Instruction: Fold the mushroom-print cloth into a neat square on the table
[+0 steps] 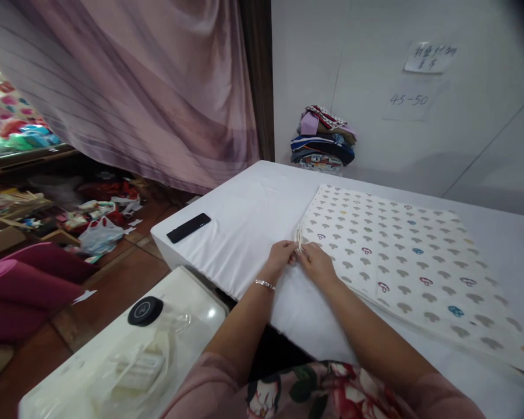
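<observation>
A cream fabric piece (413, 262) printed with grey and coloured mushrooms lies flat on the white-covered table (244, 203). At its near left corner my left hand (283, 254) and my right hand (316, 262) meet, fingers pinched together. Between them they hold a thin, pale strip (299, 235), which stands up a little above the fingertips. Whether the strip is joined to the fabric cannot be made out. My left wrist wears a silver bracelet (265, 284).
A black phone (188, 227) rests near the table's left edge. Folded clothes (323, 139) are stacked by the wall. At the lower left, a white surface (91, 343) holds a round black object (145, 311) and a clear bag. Pink rolls (30, 279) lie beyond.
</observation>
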`<state>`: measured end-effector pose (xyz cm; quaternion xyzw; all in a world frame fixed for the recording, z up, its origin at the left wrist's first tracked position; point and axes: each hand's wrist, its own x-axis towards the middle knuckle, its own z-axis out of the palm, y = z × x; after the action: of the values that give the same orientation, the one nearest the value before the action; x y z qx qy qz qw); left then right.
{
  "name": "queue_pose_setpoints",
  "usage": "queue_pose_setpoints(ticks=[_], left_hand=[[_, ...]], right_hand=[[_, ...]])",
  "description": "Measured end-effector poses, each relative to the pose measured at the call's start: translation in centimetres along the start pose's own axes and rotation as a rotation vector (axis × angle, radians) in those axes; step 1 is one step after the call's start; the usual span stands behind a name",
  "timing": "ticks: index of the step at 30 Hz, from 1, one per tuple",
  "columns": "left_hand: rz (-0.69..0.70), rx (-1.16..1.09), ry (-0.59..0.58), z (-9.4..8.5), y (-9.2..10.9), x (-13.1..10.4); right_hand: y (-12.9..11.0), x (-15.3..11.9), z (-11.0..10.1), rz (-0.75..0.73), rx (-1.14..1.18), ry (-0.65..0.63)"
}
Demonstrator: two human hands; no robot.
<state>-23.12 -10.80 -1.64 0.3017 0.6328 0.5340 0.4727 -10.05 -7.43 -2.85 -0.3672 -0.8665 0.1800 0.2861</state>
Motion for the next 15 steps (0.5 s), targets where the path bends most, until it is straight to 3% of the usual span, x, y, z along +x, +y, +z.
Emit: queue_pose_setpoints(ticks=[15], left_hand=[[0.059,-0.068,-0.085,-0.39,-0.50,-0.19]], right_hand=[[0.08,0.04,0.07,0.017,-0.002,0.004]])
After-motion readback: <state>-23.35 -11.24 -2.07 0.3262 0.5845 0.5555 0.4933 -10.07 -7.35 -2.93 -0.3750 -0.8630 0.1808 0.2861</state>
